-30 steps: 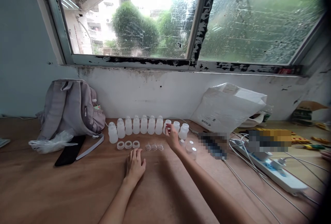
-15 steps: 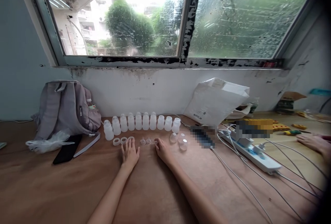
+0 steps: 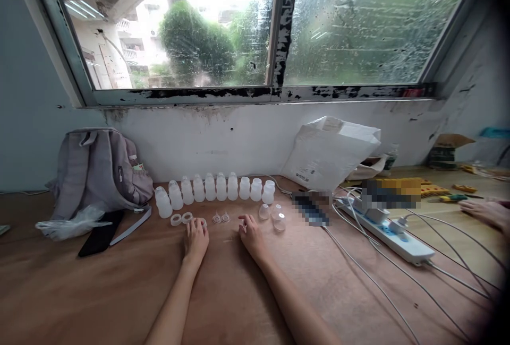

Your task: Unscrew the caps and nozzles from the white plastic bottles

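Observation:
My left hand (image 3: 196,240) lies palm down on the table, its fingers curled over a translucent screw ring (image 3: 204,222), which they partly hide. Two more rings (image 3: 176,220) sit just left of it. My right hand (image 3: 252,236) pinches a small clear piece at its fingertips, apparently a bottle teat (image 3: 241,222). Between the hands stand two clear teats (image 3: 226,218). Several dome caps (image 3: 279,222) rest to the right. Behind runs a curved row of small frosted baby bottles (image 3: 210,188); the three rightmost (image 3: 256,190) have open necks, while the others carry tops.
A grey backpack (image 3: 99,170), plastic bag (image 3: 75,223) and black phone-like slab (image 3: 100,233) are at left. At right are a white bag (image 3: 332,148), a power strip (image 3: 398,239) with trailing cables and yellow tools (image 3: 434,188). Another person's hand (image 3: 484,212) rests at far right.
My left hand has drawn slightly nearer to me, its fingers closing around the ring. My right hand stays nearly in place. The view has shifted a little.

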### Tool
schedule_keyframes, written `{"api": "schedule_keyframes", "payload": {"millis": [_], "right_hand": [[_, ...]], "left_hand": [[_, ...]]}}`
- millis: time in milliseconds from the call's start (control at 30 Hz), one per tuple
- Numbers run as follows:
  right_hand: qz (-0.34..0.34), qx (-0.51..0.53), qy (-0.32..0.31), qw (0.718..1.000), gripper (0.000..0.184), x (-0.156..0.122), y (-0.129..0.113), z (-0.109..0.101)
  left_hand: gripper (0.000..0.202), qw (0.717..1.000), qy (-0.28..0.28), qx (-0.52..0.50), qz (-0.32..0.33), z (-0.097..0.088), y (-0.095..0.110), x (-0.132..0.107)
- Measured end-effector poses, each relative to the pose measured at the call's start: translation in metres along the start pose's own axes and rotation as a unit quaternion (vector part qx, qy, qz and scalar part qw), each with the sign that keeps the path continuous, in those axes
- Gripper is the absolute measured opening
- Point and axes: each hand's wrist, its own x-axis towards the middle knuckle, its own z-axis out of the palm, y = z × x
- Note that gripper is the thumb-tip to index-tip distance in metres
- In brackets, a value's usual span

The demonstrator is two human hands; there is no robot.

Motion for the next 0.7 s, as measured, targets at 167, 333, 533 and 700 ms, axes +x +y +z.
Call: {"api": "schedule_keyframes", "payload": {"millis": [167, 333, 533, 700], "right_hand": [[0.029, 0.072, 0.037, 0.996, 0.023, 0.002, 0.001, -0.001], [0.025, 0.119, 0.039, 0.992, 0.021, -0.001, -0.006, 0.0], [-0.023, 0.148, 0.064, 0.987, 0.029, -0.01, -0.02, 0.007], [-0.066, 0.126, 0.066, 0.988, 0.029, -0.02, -0.031, 0.01]], "left_hand": [[0.02, 0.999, -0.012, -0.035, -0.018, -0.003, -0.001, -0.001], [0.01, 0.914, -0.037, -0.383, -0.128, -0.01, 0.003, -0.001], [0.034, 0.786, -0.116, -0.579, -0.184, -0.014, 0.038, -0.019], [0.028, 0.605, -0.175, -0.734, -0.256, -0.015, 0.052, -0.029]]}}
